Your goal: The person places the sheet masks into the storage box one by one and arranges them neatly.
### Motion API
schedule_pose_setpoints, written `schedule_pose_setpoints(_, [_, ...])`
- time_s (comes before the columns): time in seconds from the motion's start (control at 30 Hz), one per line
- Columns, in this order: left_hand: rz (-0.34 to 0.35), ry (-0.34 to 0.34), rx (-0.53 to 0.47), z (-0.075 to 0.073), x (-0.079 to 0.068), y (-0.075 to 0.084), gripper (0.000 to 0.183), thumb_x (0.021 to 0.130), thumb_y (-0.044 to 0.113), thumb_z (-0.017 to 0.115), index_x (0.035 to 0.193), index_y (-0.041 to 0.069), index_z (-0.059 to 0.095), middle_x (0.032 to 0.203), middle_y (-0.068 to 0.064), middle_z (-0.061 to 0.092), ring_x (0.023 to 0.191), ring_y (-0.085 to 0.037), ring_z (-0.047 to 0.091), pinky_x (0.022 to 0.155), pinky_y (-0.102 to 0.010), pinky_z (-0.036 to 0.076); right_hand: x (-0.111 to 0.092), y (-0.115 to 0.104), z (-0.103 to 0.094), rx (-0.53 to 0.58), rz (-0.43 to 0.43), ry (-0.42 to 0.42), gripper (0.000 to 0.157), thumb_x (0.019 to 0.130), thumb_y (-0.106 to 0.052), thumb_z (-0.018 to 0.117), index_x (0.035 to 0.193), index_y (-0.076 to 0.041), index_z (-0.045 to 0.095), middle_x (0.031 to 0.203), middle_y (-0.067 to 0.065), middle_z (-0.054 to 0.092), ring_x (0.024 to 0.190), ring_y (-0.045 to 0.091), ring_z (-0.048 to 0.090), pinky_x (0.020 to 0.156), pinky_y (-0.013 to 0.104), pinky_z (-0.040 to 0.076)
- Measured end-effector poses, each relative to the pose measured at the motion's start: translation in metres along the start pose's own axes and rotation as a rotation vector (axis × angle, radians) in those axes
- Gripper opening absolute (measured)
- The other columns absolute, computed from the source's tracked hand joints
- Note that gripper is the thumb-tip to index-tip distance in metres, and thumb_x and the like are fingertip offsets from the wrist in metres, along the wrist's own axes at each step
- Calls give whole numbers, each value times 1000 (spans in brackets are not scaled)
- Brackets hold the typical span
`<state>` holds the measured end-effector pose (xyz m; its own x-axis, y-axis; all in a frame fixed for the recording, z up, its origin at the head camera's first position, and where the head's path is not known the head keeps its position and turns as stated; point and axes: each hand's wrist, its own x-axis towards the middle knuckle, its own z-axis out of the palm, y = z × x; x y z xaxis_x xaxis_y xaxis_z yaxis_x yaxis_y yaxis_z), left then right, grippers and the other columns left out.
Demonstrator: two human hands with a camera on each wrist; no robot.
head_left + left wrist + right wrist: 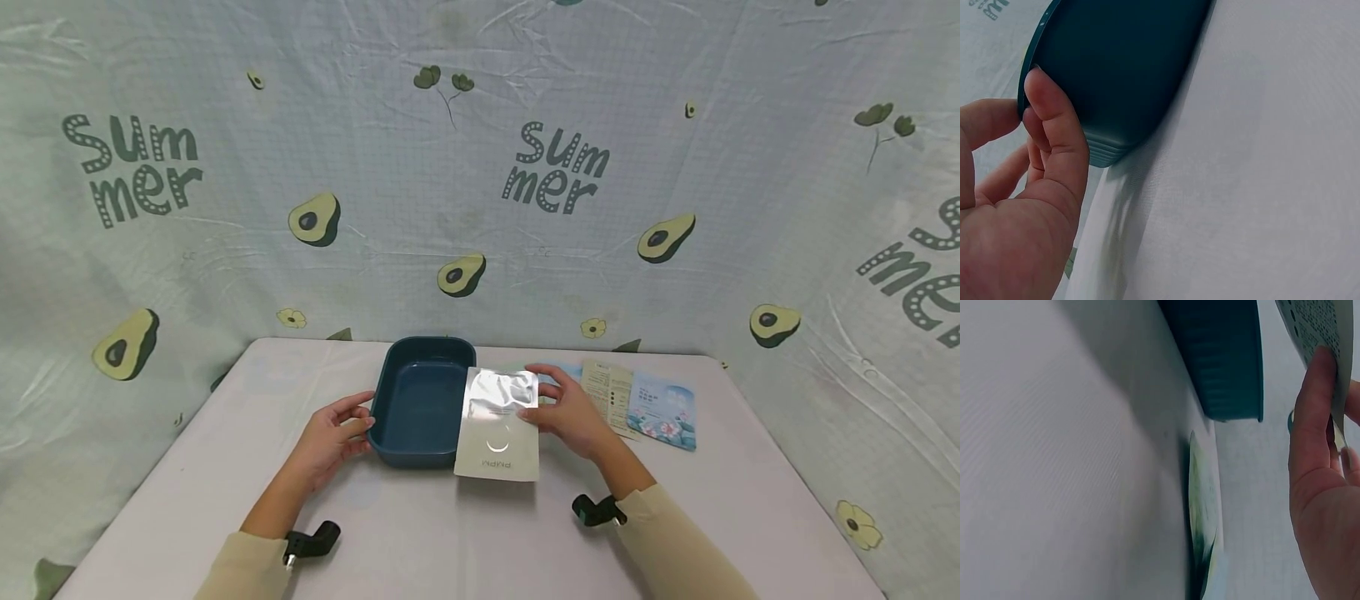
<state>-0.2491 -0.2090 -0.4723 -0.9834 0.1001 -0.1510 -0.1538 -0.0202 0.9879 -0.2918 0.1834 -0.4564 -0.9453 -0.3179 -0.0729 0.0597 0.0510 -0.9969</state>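
Observation:
A deep blue rectangular tray [417, 459] stands near the back of the table. My left hand [330, 440] pinches its left rim; in the left wrist view the thumb [1047, 94] lies against the tray's outer wall [1122, 69]. Between thumb and fingers, my right hand [568, 414] holds a cream sheet mask sachet [495, 437] with a shiny silver band by its right edge. The sachet is raised above the table and overlaps the tray's right side. Fine print covers the sachet's [1317, 325] other face in the right wrist view.
Flat sachets lie right of the tray, partly behind my right hand: a blue floral one [663, 412] and a pale printed one [609, 387]. White cloth covers the table [405, 533]. A patterned curtain [375, 167] hangs behind it.

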Motion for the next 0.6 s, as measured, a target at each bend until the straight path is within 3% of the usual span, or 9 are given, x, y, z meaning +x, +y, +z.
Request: schedule_pose_setpoints(0.6, [4, -10, -30, 0, -1, 0, 56, 103, 6, 56, 156, 3, 38, 102, 2, 54, 77, -10, 60, 72, -23, 58, 37, -14, 36, -27, -7, 33, 77, 82, -2, 83, 147, -26, 49, 133, 13, 67, 102, 28, 73, 84, 44, 62])
